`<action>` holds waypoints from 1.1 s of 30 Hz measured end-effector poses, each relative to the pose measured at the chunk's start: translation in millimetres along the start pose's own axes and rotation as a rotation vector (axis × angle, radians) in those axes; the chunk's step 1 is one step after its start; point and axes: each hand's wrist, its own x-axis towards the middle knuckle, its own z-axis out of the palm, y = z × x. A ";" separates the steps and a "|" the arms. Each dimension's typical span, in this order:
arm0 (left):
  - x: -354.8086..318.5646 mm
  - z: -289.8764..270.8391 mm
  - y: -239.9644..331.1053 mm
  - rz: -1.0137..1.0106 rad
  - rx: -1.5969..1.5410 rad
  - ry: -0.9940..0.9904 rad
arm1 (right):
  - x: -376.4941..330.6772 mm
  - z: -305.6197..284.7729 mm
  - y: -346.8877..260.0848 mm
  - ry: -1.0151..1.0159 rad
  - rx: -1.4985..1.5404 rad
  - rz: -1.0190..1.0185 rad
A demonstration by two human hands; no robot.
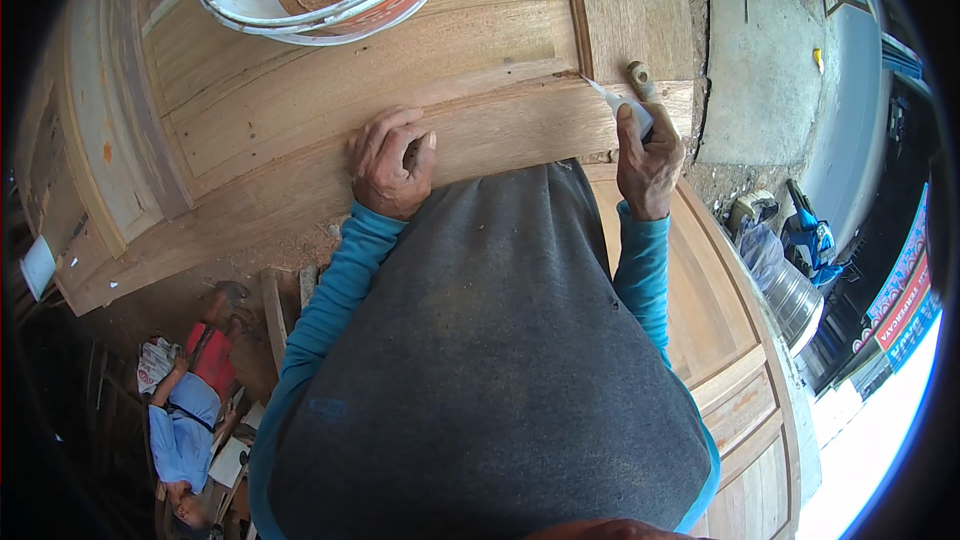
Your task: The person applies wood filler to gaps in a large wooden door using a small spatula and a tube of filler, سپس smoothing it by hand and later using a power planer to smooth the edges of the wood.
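Observation:
My right hand (650,165) is closed round a small white squeeze bottle (632,116) with a thin pointed nozzle. The nozzle's tip is at a joint line in a wooden panelled door (370,80), which lies flat in front of me. Just beyond the bottle shows a round wooden handle (640,78); its other end is hidden by the hand and bottle. On the door's near border rests my left hand (393,162), its fingers curled in and the thumb bent towards the index finger. I see nothing in it.
A white bucket (330,28) with brown residue inside stands on the door. Another panelled door (715,320) lies to my right. At lower left is a person (187,420) in a light blue shirt among wood pieces. A metal container (795,308) stands at right.

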 end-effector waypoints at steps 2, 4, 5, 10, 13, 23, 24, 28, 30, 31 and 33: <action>0.1 -0.3 -0.1 0.000 0.009 -0.006 | -0.1 0.5 -0.5 -0.006 0.005 -0.008; -3.3 4.4 -7.0 0.010 -0.012 0.014 | 0.2 1.9 -0.1 -0.012 0.016 -0.018; -4.1 5.9 -8.8 0.014 -0.022 0.024 | 0.3 2.6 0.5 -0.013 0.019 -0.019; -3.2 5.0 -7.3 -0.001 -0.025 0.017 | 1.9 3.3 -2.1 -0.033 0.003 -0.008; -2.8 4.8 -7.1 0.011 -0.019 0.026 | 1.3 2.1 -4.4 -0.017 -0.004 -0.005; -1.9 4.4 -6.0 0.023 -0.007 0.023 | 1.1 2.5 -1.6 0.010 -0.014 -0.012; -1.5 4.3 -6.2 0.027 -0.009 0.023 | 0.9 2.5 -2.1 0.011 -0.013 -0.009; -1.6 3.9 -6.0 0.029 -0.011 0.023 | -0.6 2.3 -1.4 0.009 0.005 -0.011; -1.9 3.8 -6.1 0.029 -0.009 0.022 | -1.1 2.6 -2.8 -0.006 0.007 -0.015; -1.9 4.0 -6.2 0.030 -0.007 0.022 | -1.3 2.7 -4.0 -0.013 0.008 -0.017; -2.0 4.2 -6.2 0.028 -0.011 0.023 | -1.9 2.3 -7.1 -0.030 -0.002 -0.002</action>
